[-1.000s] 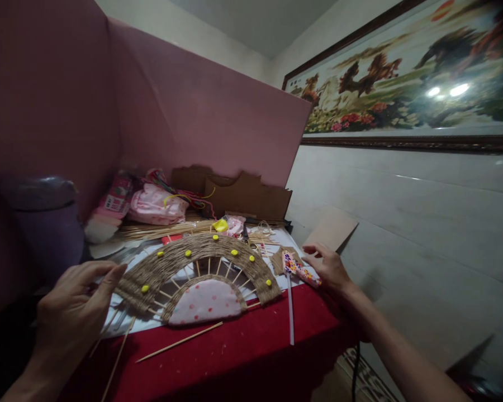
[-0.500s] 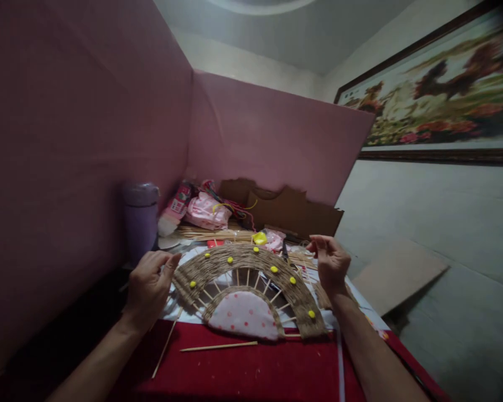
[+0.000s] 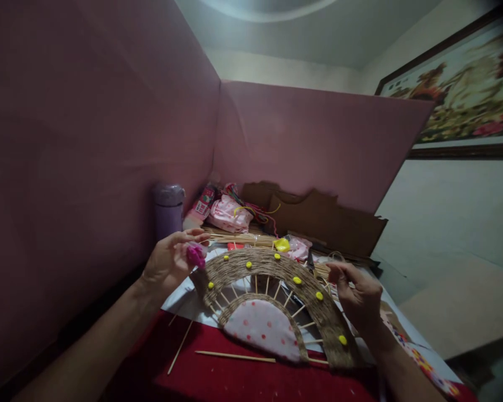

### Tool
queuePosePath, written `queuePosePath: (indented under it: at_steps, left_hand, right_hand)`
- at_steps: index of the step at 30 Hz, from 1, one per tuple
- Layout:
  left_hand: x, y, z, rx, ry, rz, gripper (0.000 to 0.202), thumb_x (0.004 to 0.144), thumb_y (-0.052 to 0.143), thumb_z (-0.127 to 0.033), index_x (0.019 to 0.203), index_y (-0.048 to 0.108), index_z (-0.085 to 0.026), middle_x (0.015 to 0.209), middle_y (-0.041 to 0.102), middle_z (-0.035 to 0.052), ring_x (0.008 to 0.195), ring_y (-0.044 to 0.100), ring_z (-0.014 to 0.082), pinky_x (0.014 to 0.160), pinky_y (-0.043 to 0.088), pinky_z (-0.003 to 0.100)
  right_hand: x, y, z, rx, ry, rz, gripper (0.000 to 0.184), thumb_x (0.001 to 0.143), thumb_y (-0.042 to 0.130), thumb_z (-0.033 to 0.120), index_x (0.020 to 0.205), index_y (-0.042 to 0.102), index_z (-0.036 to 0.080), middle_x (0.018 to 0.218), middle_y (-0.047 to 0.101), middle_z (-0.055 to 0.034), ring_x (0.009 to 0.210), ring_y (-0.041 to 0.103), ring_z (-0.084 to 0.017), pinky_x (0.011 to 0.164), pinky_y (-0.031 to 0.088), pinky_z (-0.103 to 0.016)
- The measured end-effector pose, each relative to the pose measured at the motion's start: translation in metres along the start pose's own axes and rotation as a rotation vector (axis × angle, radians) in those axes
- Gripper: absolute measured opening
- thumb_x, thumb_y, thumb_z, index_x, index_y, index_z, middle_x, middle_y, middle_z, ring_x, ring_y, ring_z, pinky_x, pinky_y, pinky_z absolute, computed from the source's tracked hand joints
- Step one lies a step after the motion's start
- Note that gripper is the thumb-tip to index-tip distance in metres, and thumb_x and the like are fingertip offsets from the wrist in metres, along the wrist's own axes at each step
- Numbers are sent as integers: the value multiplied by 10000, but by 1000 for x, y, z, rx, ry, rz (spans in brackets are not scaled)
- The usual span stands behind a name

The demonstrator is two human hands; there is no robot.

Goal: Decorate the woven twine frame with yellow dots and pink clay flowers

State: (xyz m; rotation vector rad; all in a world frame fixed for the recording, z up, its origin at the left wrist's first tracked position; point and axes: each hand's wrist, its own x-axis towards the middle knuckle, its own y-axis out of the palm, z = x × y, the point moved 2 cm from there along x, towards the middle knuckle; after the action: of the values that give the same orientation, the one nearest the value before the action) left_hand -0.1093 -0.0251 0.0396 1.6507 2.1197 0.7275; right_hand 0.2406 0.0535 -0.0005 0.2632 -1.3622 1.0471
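Note:
A woven fan-shaped piece of brown cord on thin sticks lies on the table, dotted with several small yellow dabs. Its inner half-round panel is white cloth with red dots. My left hand is raised by the piece's left end, holding a soft magenta lump against the fingers. Over the right side of the piece, my right hand is closed with thumb and fingertips together. Whatever may be in that pinch is too small to make out.
Two loose sticks, one of them a pale stick, lie on the red cloth. Behind are a purple bottle, a pink cloth bundle, a yellow lump, bundled sticks and torn cardboard.
My left hand has turned and opened out somewhat, bringing the magenta lump into sight. The right hand stays pinched. The whole view has shifted, so the table things appear further right.

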Motion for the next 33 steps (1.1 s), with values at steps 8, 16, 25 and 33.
queuePosePath:
  at_steps: [8, 16, 25, 33]
  left_hand:
    - [0, 66, 51, 105, -83, 290, 360, 473, 473, 3, 771, 589, -161, 906, 588, 73, 761, 556, 142, 485, 396, 218]
    - [-31, 105, 115, 213, 61, 507, 465, 500, 501, -20, 930, 553, -187, 968, 552, 51, 871, 507, 166, 576, 396, 224]
    - [-33, 94, 118, 231, 15, 537, 444, 588, 503, -44, 1006, 540, -189, 1039, 554, 45, 826, 513, 136, 643, 394, 229]
    - [-30, 92, 121, 200, -84, 505, 314, 624, 625, -117, 921, 534, -160, 751, 602, 2, 638, 540, 104, 588, 433, 226]
  right_hand:
    - [-2, -2, 20, 143, -129, 153, 224, 866, 487, 335, 752, 625, 201, 624, 607, -26, 577, 559, -157, 578, 419, -276]
    - [-9, 1, 65, 306, -293, 358, 325, 843, 472, 497, 840, 547, 181, 736, 566, -61, 677, 512, -186, 615, 389, -305]
    - [-13, 9, 72, 392, -172, 522, 128, 884, 442, 230, 816, 538, 180, 735, 538, -34, 688, 483, -148, 633, 365, -267]
    - [-17, 12, 68, 532, 87, 424, 301, 920, 383, 303, 666, 483, 176, 612, 467, 17, 567, 440, -99, 557, 347, -223]
